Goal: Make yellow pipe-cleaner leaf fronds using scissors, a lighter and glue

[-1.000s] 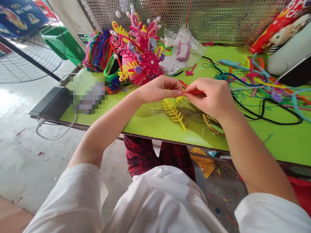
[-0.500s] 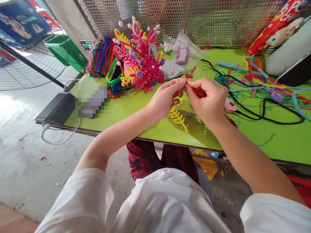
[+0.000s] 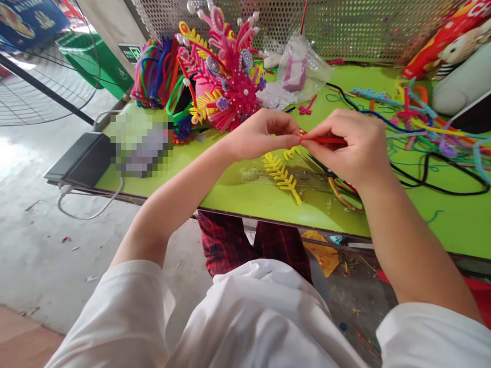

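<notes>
A red-orange pipe cleaner [image 3: 327,140] is pinched at its left end between the fingertips of my left hand [image 3: 264,134]. My right hand [image 3: 353,145] closes on the same piece just beside that, and the rest of it runs back into the palm, partly hidden. Below the hands lies a yellow leaf-shaped sprig of pipe cleaner [image 3: 282,176], with a second yellow piece [image 3: 292,153] behind it. A clear ruler [image 3: 253,176] lies flat there. Scissors with yellow-and-red handles [image 3: 341,194] rest under my right wrist.
A pink flower arrangement with beads [image 3: 238,87] stands at the back beside bundled pipe cleaners [image 3: 153,71]. A plastic bag [image 3: 303,64] lies behind the hands. Loose pipe cleaners [image 3: 418,120] and a black cable [image 3: 425,189] spread rightward. A black box [image 3: 82,159] sits at the left edge.
My right hand has turned and shifted right, showing more of the red-orange pipe cleaner. The left fingers still pinch its end. The scissors have come into fuller view as the camera moved.
</notes>
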A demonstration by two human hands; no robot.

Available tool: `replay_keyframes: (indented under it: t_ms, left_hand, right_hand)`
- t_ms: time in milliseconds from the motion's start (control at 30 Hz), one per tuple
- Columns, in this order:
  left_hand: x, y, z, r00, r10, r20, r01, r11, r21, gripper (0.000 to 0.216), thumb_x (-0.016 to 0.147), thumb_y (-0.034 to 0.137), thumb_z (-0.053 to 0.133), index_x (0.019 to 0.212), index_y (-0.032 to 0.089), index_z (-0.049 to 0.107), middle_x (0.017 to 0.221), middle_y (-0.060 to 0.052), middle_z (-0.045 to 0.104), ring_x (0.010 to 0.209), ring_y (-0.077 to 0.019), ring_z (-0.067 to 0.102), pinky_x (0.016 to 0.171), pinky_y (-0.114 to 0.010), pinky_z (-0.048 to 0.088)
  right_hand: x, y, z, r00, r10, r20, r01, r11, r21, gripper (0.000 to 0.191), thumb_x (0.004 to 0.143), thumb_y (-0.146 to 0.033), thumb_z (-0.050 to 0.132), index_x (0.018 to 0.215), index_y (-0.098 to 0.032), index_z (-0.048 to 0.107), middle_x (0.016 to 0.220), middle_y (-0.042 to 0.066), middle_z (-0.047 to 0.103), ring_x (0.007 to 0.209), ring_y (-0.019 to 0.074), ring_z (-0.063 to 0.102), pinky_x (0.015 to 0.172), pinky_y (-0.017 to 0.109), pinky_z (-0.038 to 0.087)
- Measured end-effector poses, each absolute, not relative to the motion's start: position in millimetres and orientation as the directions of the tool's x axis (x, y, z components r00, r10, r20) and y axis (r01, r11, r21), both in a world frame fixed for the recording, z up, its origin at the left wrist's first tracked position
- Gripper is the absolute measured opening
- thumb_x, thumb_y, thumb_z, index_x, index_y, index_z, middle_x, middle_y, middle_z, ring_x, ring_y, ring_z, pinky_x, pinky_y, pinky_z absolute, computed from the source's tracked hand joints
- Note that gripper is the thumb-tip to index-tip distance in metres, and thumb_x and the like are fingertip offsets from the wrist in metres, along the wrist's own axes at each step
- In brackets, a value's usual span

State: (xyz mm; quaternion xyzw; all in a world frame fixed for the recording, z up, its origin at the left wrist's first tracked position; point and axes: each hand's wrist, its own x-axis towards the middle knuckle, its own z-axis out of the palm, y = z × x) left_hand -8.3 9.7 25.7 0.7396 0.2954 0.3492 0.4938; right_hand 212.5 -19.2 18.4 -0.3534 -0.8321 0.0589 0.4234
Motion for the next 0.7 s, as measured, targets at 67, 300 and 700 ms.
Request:
replay_keyframes:
  t_ms: [67,300,700]
  left_hand:
    - [0.8,3.8,22.9,0.447,0.856,0.261,0.039,-0.309,0.950,0.013,0.089,0.019,0.075,0.077,0.015,0.073,0.075,-0.002,0.065,0.071,-0.0093,0.058,0.064,-0.021,0.046]
    - [14.4,-1.6,18.3,0.163,0.971,0.176,-0.128,-0.156,0.979,0.015,0.091,0.022,0.069,0.077,0.017,0.066,0.076,0.000,0.057,0.067,-0.0073,0.050,0.049,-0.019,0.029]
    - [-7.5,23.2,21.2,0.044,0.970,0.237,-0.212,-0.223,0.951,0.014,0.085,0.037,0.079,0.079,0.025,0.073,0.079,0.001,0.068,0.062,-0.0068,0.051,0.046,-0.022,0.026]
  right_hand:
    - [207.1,-19.9,14.1,-0.295,0.624,0.723,0.575,0.720,-0.387,0.008,0.091,-0.032,0.072,0.086,-0.026,0.072,0.084,0.004,0.072,0.073,0.0178,0.063,0.064,0.034,0.049]
    - [194.7,-30.0,12.5,-0.299,0.683,0.666,0.673,0.646,-0.360,0.019,0.101,-0.036,0.057,0.105,-0.027,0.074,0.096,0.009,0.072,0.090,0.0271,0.068,0.082,0.043,0.054]
    - [276.2,-85.7,-11.5,-0.068,0.998,0.015,0.985,0.069,-0.160,0.021,0.086,-0.044,0.064,0.087,-0.024,0.061,0.087,0.011,0.074,0.077,0.0345,0.070,0.063,0.045,0.047]
